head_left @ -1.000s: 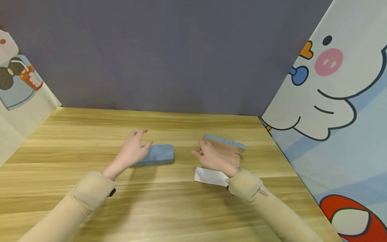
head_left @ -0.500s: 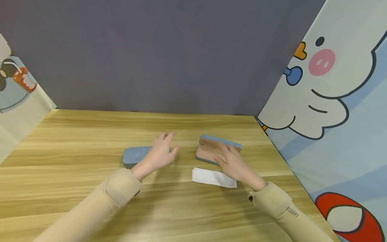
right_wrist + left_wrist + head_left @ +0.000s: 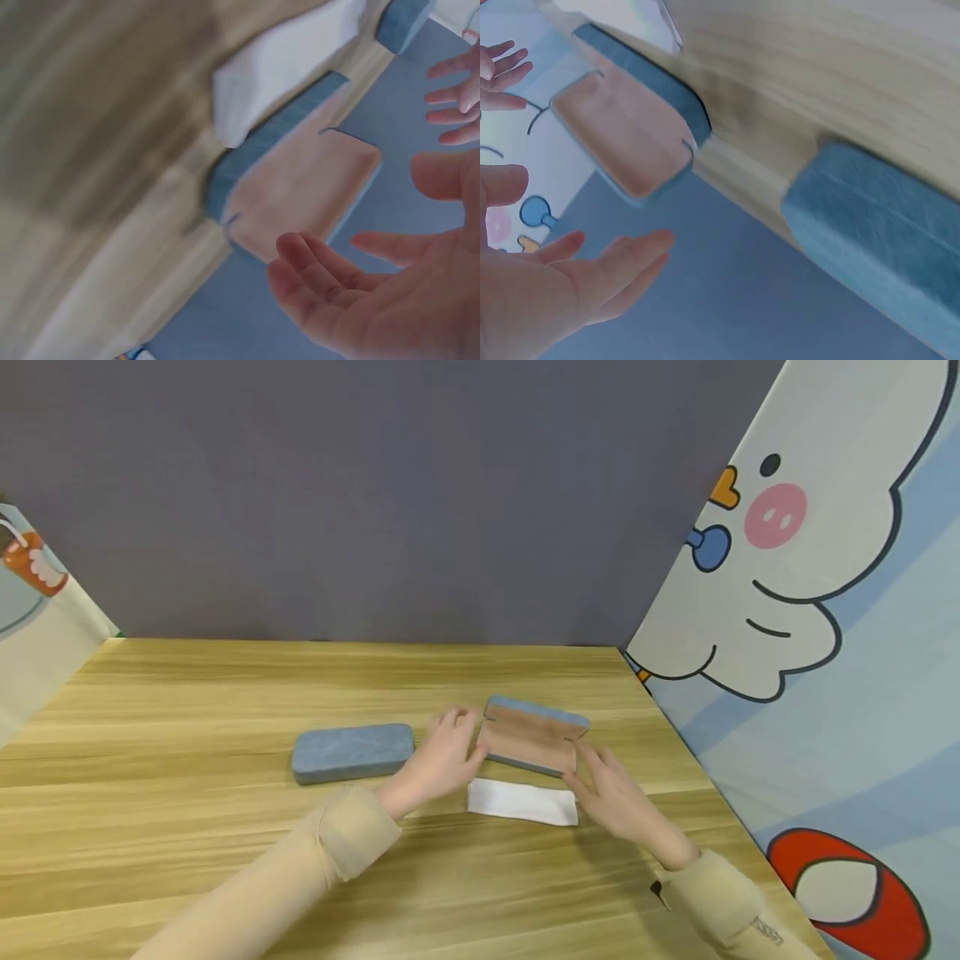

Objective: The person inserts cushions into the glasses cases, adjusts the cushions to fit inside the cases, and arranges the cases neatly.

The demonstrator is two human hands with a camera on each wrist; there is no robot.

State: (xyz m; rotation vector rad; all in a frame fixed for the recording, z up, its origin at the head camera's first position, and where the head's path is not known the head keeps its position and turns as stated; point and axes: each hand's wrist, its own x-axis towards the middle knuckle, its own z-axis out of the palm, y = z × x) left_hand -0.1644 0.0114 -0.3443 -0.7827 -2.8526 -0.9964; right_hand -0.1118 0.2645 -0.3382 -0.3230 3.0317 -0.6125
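Note:
A blue glasses case with a tan lining lies with its lid raised on the table. My left hand hovers by its left end, fingers loosely bent and holding nothing. At the case's right end is my right hand, thumb and fingers spread; the right wrist view shows its palm with nothing in it. Just in front of the case lies a folded white cloth. To the left, a second blue glasses case rests with its lid down.
The wood-grain table runs back to a dark grey wall. A cartoon-printed panel rises along the right side, and another printed panel stands at the left.
My left hand has moved right, from over the closed case to the raised-lid case. My right hand has drawn back to the right from above that case. The view has shifted slightly.

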